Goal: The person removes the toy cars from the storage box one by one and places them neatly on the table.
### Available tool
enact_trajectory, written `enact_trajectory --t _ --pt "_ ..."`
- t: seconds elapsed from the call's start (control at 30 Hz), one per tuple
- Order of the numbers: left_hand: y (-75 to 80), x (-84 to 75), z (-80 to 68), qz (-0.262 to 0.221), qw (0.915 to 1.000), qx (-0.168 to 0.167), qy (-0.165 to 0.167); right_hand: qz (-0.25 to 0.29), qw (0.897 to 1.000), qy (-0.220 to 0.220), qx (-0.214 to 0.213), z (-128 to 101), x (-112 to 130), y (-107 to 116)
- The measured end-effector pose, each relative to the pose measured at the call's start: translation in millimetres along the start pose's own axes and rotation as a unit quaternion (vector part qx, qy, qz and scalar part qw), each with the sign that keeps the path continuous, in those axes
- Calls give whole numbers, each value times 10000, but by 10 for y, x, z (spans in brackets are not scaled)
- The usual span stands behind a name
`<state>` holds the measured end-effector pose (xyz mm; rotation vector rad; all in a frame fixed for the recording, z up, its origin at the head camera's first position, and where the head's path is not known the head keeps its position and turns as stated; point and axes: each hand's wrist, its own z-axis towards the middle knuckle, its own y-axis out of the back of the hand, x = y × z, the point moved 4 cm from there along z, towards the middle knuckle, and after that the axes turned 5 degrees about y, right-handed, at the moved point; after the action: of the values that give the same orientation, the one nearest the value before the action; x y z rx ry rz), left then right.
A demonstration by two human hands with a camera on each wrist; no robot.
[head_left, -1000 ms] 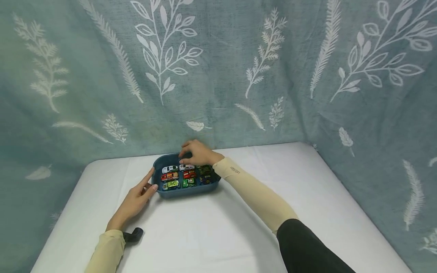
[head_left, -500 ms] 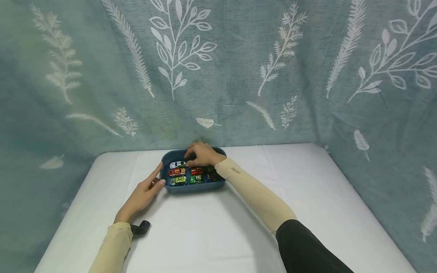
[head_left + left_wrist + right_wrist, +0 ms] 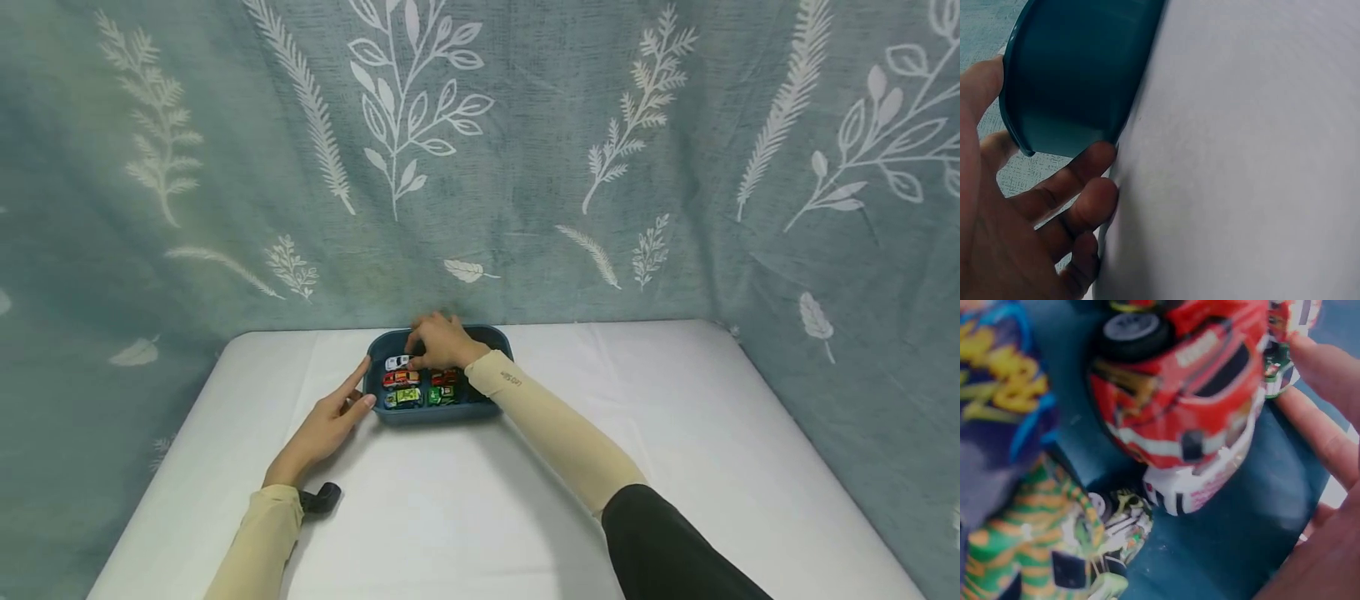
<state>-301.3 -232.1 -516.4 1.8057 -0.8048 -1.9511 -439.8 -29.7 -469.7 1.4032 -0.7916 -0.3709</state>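
A dark blue tray (image 3: 438, 416) stands at the back of the table, with rows of small toy cars inside. My left hand (image 3: 322, 429) is at its left end, thumb and forefinger against the rim. In the left wrist view, fingertips touch the tray's outer wall (image 3: 1066, 75) and rest near the cloth. My right hand (image 3: 442, 343) reaches into the tray's back part. Its thumb and forefinger pinch the right end of a white toy car (image 3: 397, 363) in the back left. The right wrist view shows fingertips on both sides of that toy car (image 3: 1277, 370), partly hidden.
Orange (image 3: 401, 378), lime (image 3: 403, 397) and green (image 3: 442, 394) toy cars sit in front of the white one. Others lie under the right hand and sleeve. White cloth (image 3: 450, 508) covers the table. A leaf-patterned curtain (image 3: 517, 167) hangs right behind the tray.
My right hand has shifted left within the tray, from the middle white toy car to the left one. The whole head view has slid rightward. My left hand stays at the tray's end.
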Motion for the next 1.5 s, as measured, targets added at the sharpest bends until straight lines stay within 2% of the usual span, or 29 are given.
enact_trajectory --t 0.13,0.47,0.83,1.03,1.17,1.5 --pt "-21 26 -8 27 10000 -32 -19 -172 9998 -66 27 6 -13 -60" --pt "-7 9 16 55 9999 -34 -82 -352 9991 -75 -222 7 -21 -71" --pt "-47 -17 -1 62 10000 -3 -14 -307 9993 -64 198 -54 8 -55" --pt "-50 -19 0 88 10000 -37 -16 -142 9997 53 201 -88 40 -36" --pt "-60 -23 -6 101 9999 -39 13 -83 9998 101 161 -128 47 31" --pt "-75 -27 -16 133 9999 -78 33 -165 9994 318 -25 -361 19 389"
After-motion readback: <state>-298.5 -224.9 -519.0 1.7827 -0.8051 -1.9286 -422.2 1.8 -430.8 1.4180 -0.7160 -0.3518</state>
